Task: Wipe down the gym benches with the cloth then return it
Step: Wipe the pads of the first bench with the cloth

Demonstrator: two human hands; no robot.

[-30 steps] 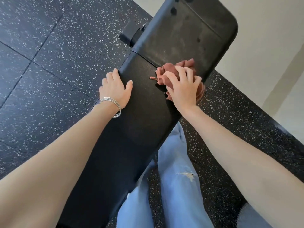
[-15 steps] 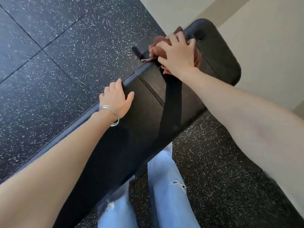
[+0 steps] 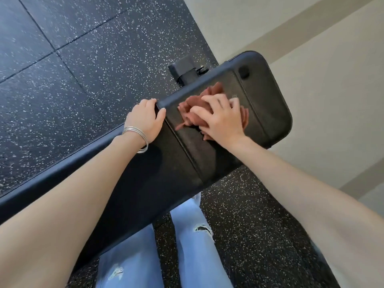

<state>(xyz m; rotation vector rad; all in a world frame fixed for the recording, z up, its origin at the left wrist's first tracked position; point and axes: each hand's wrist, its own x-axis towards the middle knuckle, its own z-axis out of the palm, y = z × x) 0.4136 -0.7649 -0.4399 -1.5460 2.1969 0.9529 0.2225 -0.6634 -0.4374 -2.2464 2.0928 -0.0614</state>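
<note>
A black padded gym bench (image 3: 268, 104) runs diagonally from lower left to upper right. A crumpled reddish-brown cloth (image 3: 193, 107) lies on the bench's short end pad, near the seam between the pads. My right hand (image 3: 220, 117) presses down on the cloth with fingers spread over it, hiding much of it. My left hand (image 3: 145, 119), with thin silver bangles at the wrist, grips the bench's far side edge right at the gap between the two pads.
Black speckled rubber floor tiles (image 3: 72, 80) lie to the left and below the bench. A black bracket of the bench frame (image 3: 185, 67) sticks out beyond the far edge. A beige wall (image 3: 311, 38) stands close behind the bench end. My legs in light-blue jeans (image 3: 191, 246) stand against the near side.
My right hand has pulled the cloth back from the far end of the end pad toward the seam. My left hand has shifted along the edge to the gap between the pads.
</note>
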